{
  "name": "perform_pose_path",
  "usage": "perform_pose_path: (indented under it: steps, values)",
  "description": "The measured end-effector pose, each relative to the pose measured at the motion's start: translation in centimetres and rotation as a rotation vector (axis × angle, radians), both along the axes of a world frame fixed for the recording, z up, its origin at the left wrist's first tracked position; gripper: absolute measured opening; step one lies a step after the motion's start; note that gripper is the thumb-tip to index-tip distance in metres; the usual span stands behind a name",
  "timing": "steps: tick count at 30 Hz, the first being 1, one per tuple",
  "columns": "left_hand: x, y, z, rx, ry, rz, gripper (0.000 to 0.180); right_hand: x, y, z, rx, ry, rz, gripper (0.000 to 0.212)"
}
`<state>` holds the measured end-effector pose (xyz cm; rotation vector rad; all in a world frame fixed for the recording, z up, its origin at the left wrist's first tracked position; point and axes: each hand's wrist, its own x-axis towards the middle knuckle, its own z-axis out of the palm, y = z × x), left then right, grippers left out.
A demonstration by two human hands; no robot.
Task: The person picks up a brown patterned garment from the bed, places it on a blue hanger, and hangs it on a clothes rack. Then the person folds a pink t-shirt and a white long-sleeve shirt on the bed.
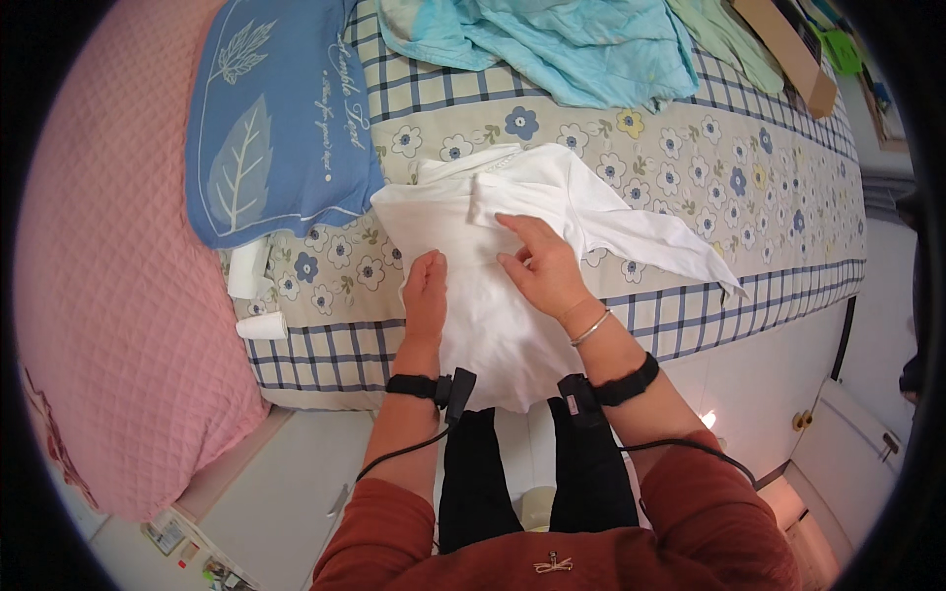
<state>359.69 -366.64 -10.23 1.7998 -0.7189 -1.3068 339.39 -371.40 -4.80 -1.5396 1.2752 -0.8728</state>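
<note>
A white long-sleeved garment (463,236) lies spread on the bed, its lower end hanging over the front edge. One sleeve stretches out to the right, and the left one appears folded inward across the body, with its cuff near the middle. My left hand (426,295) rests along the garment's left edge, fingers close together and extended, gripping nothing that I can see. Over the middle, just below the folded cuff, is my right hand (544,268), thumb and fingers apart. Whether its fingertips touch the cloth is hard to tell.
A flowered, checked bedspread (670,177) covers the bed. Turquoise cloth (562,49) lies at the back, beside a cardboard box (788,54). To the left are a blue pillow (286,128), a pink quilted cover (118,256) and a white roll (262,326).
</note>
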Motion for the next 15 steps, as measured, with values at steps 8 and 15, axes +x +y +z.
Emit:
perform_pose_path:
  steps: [8,15]
  values:
    - [-4.2,-2.7,1.3,-0.534,-0.705,-0.671,0.044,-10.5,4.3,-5.9,0.620,-0.195,-0.647,0.021]
    - [-7.2,-3.9,-0.8,-0.241,-0.660,-0.994,0.060,-21.9,7.0,-7.7,0.754,-0.756,-1.360,0.041]
